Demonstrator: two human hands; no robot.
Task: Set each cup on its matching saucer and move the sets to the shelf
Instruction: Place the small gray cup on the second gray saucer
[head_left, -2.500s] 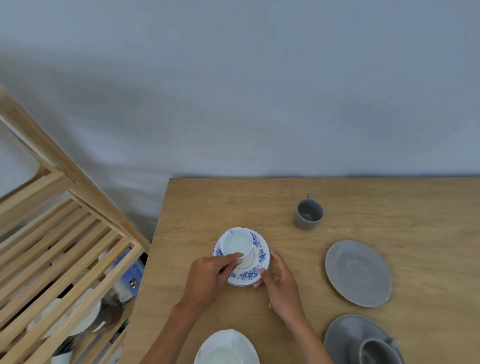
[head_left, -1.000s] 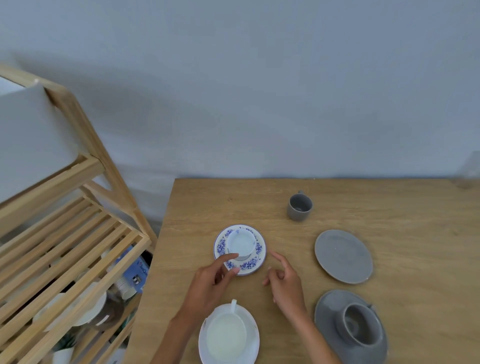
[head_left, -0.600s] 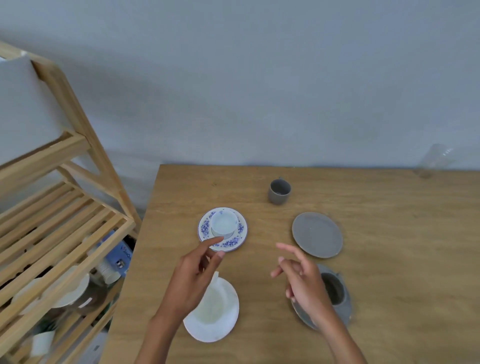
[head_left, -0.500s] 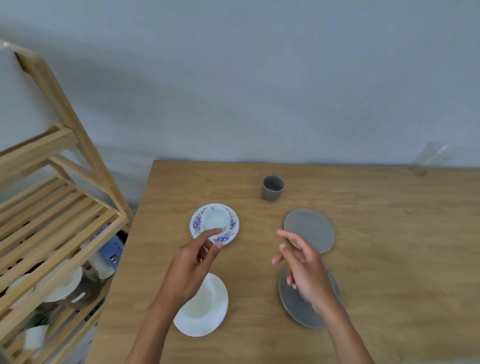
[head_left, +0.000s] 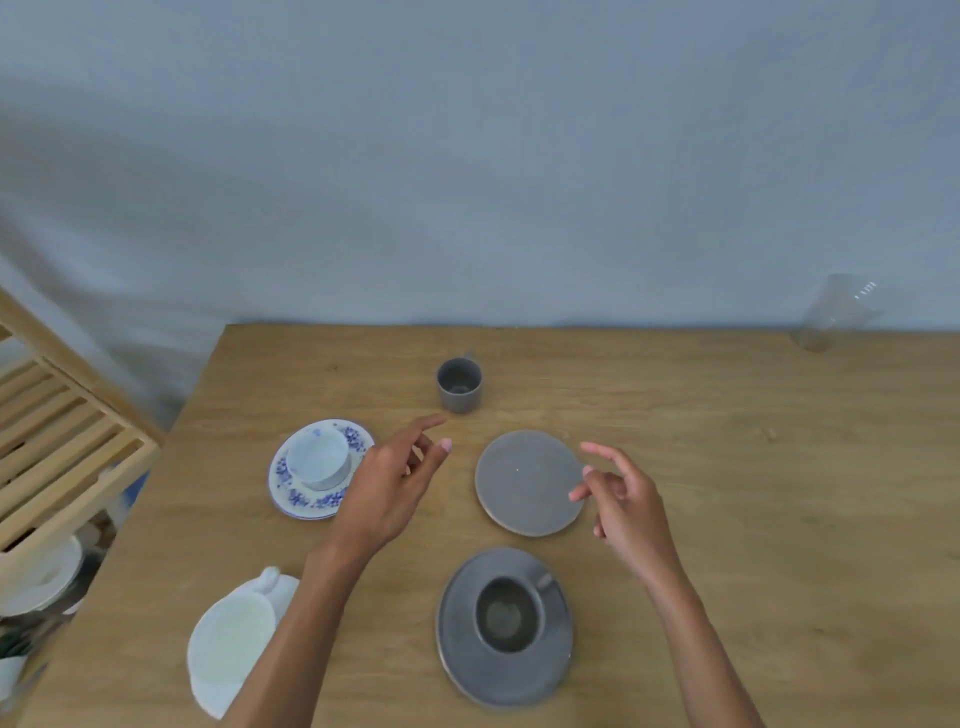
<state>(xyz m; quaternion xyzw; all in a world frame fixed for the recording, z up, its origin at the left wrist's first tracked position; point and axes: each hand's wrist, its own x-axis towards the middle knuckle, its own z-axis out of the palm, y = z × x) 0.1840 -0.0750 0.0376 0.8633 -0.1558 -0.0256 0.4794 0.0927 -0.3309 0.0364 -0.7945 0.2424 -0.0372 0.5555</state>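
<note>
Cups and saucers: four cups and four saucers lie on the tabletop (head_left: 727, 467); none stands on the shelf (head_left: 62, 467) slats in view.
Blue-patterned set: white cup (head_left: 318, 460) seated on the blue-flowered saucer (head_left: 296, 496), left of centre, just left of the left hand.
Plain white set: white cup (head_left: 234, 639) on a white saucer (head_left: 208, 696) at the near left edge, partly hidden by the left forearm.
Dark grey set: grey cup (head_left: 508, 616) seated on its grey saucer (head_left: 467, 670), near centre, between the two forearms.
Loose grey cup: small grey cup (head_left: 459, 385) stands upright and alone toward the far edge, beyond the left hand's fingertips, apart from them.
Loose grey saucer: bare grey saucer (head_left: 524, 483) lies between the two hands, carrying no cup.
Left hand (head_left: 387, 491): empty, fingers loosely spread, raised over the tabletop between the blue-flowered saucer and the bare grey saucer.
Right hand (head_left: 626, 506): empty, fingers loosely curled, at the right rim of the bare grey saucer; contact cannot be judged.
Clear glass (head_left: 836, 319): stands at the far right by the wall; faint marks near its rim are unreadable.
Writing: no legible brand or label on any cup or saucer.
</note>
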